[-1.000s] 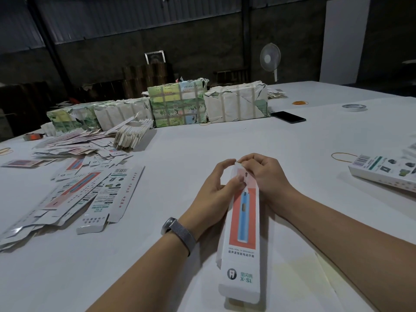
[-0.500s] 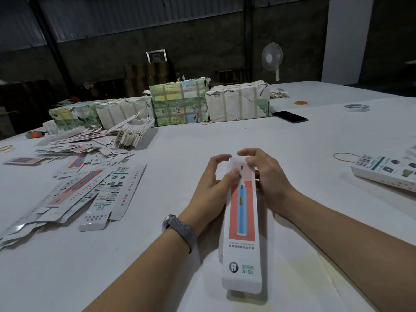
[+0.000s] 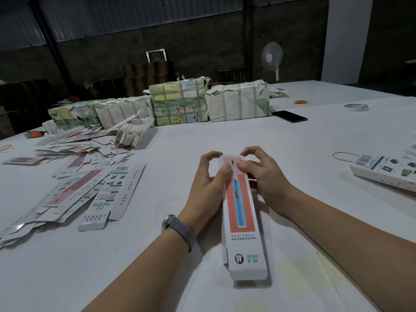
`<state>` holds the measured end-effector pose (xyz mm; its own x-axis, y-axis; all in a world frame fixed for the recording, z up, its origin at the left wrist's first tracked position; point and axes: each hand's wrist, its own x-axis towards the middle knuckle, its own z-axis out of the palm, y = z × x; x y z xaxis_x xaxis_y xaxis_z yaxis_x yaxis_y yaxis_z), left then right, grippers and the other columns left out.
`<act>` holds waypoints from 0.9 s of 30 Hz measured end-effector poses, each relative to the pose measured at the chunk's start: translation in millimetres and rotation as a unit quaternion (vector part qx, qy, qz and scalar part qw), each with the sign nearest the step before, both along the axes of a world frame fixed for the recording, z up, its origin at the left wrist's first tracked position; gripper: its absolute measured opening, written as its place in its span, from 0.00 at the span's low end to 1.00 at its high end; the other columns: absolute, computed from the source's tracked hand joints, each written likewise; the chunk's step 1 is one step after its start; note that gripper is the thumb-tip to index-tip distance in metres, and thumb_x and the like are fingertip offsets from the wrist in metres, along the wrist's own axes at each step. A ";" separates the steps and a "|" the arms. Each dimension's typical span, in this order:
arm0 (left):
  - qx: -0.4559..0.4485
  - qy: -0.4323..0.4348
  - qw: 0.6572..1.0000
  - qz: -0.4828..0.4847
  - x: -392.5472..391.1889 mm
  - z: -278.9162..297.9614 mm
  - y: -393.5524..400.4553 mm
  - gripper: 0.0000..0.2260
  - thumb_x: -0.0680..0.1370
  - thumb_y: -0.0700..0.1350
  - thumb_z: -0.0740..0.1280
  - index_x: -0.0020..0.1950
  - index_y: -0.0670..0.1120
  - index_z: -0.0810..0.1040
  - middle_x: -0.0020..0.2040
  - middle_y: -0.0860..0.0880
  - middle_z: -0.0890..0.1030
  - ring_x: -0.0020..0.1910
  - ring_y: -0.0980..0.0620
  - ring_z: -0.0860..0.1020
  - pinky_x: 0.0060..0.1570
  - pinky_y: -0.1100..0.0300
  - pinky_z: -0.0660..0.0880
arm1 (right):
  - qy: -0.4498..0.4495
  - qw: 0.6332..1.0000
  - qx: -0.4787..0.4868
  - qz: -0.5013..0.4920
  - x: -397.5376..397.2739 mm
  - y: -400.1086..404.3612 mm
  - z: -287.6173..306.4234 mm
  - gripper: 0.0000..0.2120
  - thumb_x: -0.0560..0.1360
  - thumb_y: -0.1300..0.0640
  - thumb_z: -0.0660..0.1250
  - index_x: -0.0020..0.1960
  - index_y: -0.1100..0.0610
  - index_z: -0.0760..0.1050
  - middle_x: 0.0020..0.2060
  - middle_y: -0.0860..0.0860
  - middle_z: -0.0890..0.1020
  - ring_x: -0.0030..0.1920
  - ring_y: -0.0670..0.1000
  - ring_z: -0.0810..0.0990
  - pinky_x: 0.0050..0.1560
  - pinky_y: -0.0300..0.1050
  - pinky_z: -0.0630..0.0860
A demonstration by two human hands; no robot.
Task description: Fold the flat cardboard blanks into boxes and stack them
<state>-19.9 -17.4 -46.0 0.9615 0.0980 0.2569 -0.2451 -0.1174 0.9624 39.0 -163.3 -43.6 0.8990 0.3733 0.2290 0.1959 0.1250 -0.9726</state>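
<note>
White counter [image 3: 292,140] is carrying everything. Loose flat blanks [image 3: 90,190] are lying at left; one finished box [image 3: 387,174] is lying at far right. Toothbrush box [image 3: 242,212] is lying centre, near end flap open. Left hand [image 3: 208,181] and right hand [image 3: 263,176] are both pinching its far end, thumbs pressing on top. Judgement: thin card, light, creasing easily; hold by the long edges, not the panel faces.
</note>
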 end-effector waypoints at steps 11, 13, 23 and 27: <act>-0.008 0.007 1.000 -0.009 1.6 -0.2 0.1 0.09 0.85 0.49 0.61 0.62 0.62 0.67 0.41 0.50 0.86 0.38 0.47 0.86 0.37 0.60 0.81 | 0.009 1.000 0.002 -0.030 -0.7 1.2 -0.4 0.04 0.82 0.50 0.61 0.53 0.49 0.69 0.35 0.49 0.85 0.36 0.54 0.86 0.37 0.42 0.81; -0.008 0.004 1.000 -0.002 1.8 -0.8 0.0 0.09 0.85 0.49 0.61 0.63 0.60 0.67 0.41 0.48 0.86 0.38 0.47 0.86 0.37 0.59 0.81 | 0.009 0.999 -0.009 -0.035 -1.3 2.2 -0.5 0.03 0.83 0.50 0.61 0.54 0.48 0.69 0.37 0.51 0.85 0.36 0.53 0.86 0.36 0.41 0.81; -0.068 -0.022 0.994 0.080 2.6 2.5 0.1 0.15 0.80 0.54 0.68 0.61 0.59 0.64 0.36 0.46 0.86 0.25 0.49 0.80 0.20 0.63 0.71 | -0.305 0.859 -0.408 -0.053 -11.8 -7.1 32.6 0.38 0.70 0.40 0.72 0.76 0.43 0.61 0.61 0.46 0.73 0.58 0.47 0.75 0.57 0.47 0.75; -0.056 -0.018 0.997 0.050 2.2 6.8 -1.8 0.07 0.81 0.59 0.63 0.57 0.64 0.66 0.40 0.46 0.86 0.28 0.46 0.82 0.22 0.62 0.71 | -0.259 0.855 -0.437 -0.106 -16.7 -34.4 49.3 0.36 0.68 0.41 0.69 0.75 0.45 0.66 0.57 0.46 0.75 0.52 0.46 0.76 0.53 0.46 0.77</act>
<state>-17.7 -19.2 -39.2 0.9356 0.2239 0.2731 -0.2722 -0.0356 0.9616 22.3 -197.7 5.7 0.8298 0.4466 0.3345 0.5571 -0.6964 -0.4524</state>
